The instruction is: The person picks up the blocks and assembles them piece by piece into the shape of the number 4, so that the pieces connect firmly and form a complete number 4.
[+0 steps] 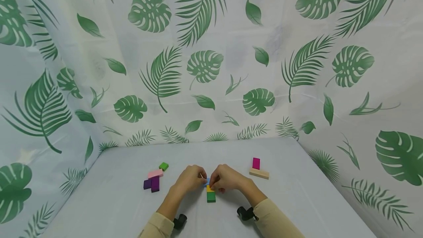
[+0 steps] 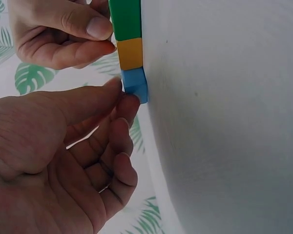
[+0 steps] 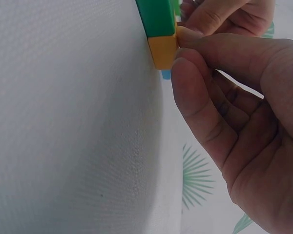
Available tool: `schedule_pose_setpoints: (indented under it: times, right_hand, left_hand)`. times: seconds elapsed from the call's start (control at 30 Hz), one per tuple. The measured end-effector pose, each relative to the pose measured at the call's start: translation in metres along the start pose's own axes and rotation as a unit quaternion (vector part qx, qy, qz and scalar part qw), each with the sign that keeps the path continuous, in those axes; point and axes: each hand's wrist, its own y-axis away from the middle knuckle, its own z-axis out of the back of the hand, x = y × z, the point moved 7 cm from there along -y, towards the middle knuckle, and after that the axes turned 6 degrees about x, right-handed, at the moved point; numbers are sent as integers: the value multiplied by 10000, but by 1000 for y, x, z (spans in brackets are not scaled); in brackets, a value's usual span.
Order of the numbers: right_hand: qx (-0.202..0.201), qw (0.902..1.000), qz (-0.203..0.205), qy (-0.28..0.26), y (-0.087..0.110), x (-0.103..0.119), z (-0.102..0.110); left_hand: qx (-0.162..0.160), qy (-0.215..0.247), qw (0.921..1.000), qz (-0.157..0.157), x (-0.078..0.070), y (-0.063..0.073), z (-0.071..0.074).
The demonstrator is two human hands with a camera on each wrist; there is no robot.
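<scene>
In the head view, a green block (image 1: 211, 197), a yellow block (image 1: 209, 188) and a blue block (image 1: 208, 181) lie end to end in a row on the table. My left hand (image 1: 192, 178) pinches the blue block (image 2: 135, 86) at the far end between thumb and index finger; its other fingers are loosely bent. From the other side, my right hand (image 1: 227, 177) has thumb and index fingertips at the yellow block (image 3: 163, 52), pinching its edge. The green block (image 3: 157, 18) adjoins the yellow one, and no finger covers it. Fingers partly hide the blue block.
To the left lie a light green block (image 1: 163, 166), a pink block (image 1: 155, 173) and two purple blocks (image 1: 155, 184). A magenta block (image 1: 256, 163) touches a long wooden block (image 1: 259, 173) at right. A leaf-patterned curtain (image 1: 231, 65) surrounds the white table (image 1: 115, 208).
</scene>
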Motion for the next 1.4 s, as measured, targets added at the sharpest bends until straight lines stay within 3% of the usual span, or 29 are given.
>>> schedule_pose_setpoints:
  times: [1.4]
  right_hand:
    - [-21,10000,7,-17,-3,-3,0]
  left_hand:
    - [129,25,9999,-110,-1,-3,-1]
